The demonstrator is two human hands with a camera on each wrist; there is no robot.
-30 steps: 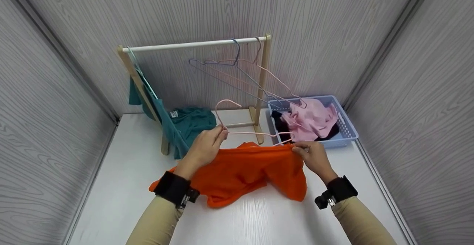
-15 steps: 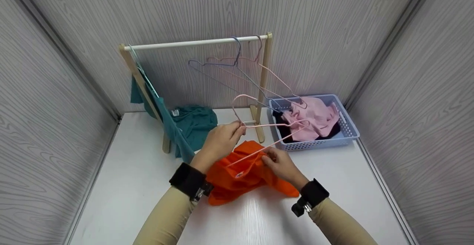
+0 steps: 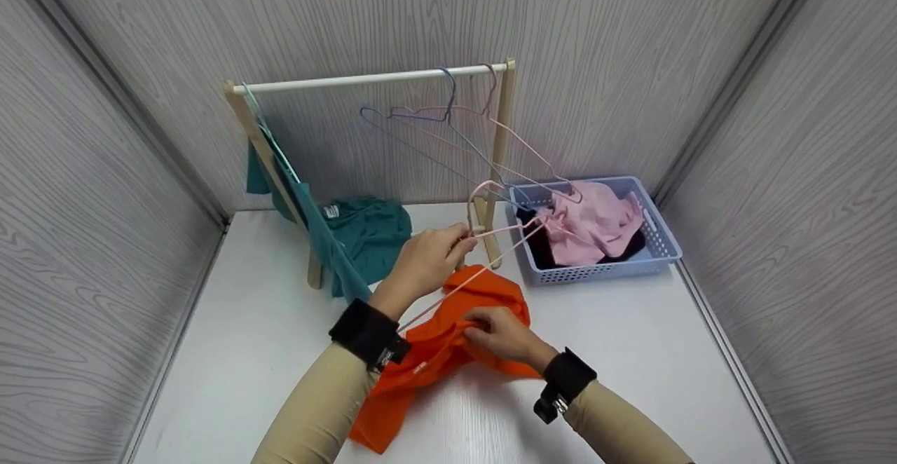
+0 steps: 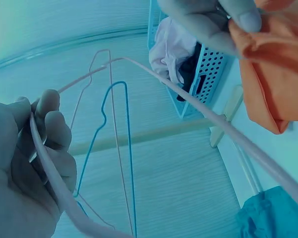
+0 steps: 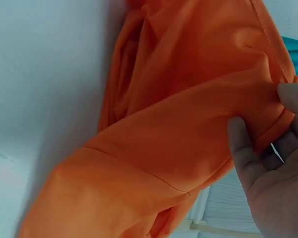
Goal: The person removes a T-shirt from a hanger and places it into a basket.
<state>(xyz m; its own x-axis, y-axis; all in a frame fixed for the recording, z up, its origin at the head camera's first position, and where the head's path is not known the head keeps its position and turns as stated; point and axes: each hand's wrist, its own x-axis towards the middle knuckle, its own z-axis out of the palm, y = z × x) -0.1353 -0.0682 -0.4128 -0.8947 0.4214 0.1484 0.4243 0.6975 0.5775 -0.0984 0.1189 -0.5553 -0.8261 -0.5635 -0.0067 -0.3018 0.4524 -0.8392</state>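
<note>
My left hand (image 3: 431,257) grips a pink wire hanger (image 3: 438,303) near the base of its hook. In the left wrist view the fingers curl round the hanger's wire (image 4: 208,114). The hanger's straight bar slants down across the front of an orange garment (image 3: 483,296), which looks like a shirt; the bar's lower left end is hidden behind my left wrist. My right hand (image 3: 504,334) pinches the garment's edge between thumb and fingers. The right wrist view shows the orange cloth (image 5: 188,114) hanging in folds from this pinch, with a seam across it.
Behind the hands stands a clothes rack (image 3: 350,82) with a blue hanger (image 3: 452,92) and another pink hanger (image 3: 532,145). A teal garment (image 3: 308,233) hangs at its left; another teal garment (image 3: 371,233) lies beneath. A blue basket (image 3: 603,275) holds pink and black cloth.
My right hand has moved left and down with the garment's edge, and the stretched cloth has bunched up. My left hand has moved right and slightly up, tilting the hanger.
</note>
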